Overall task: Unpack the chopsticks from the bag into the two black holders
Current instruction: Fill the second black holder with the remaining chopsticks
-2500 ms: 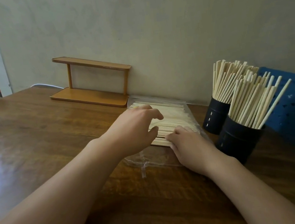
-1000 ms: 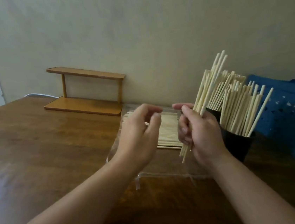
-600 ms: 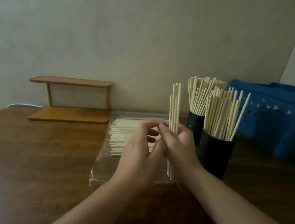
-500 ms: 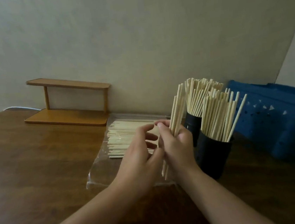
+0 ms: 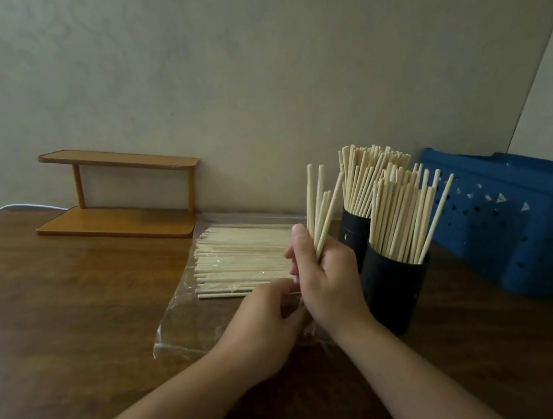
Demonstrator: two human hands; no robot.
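Right hand (image 5: pixel 328 281) grips a chopstick bundle (image 5: pixel 318 211) upright; left hand (image 5: pixel 270 317), fingers curled, seemingly squares its lower ends. Bagged chopsticks (image 5: pixel 242 258) lie just beyond the fingertips. Next: lift right into the near black holder (image 5: pixel 394 289), already crowded.

Upright chopstick bundle (image 5: pixel 319 211) in right hand (image 5: pixel 328 282), beside black holders (image 5: pixel 394 289).

Obstacles: two chopstick-crammed black holders (image 5: pixel 394 285), blue basket (image 5: pixel 526 232) just right, wooden shelf (image 5: pixel 118 193) at wall. Free: bare table (image 5: pixel 57 320) left of bag (image 5: pixel 190 315).
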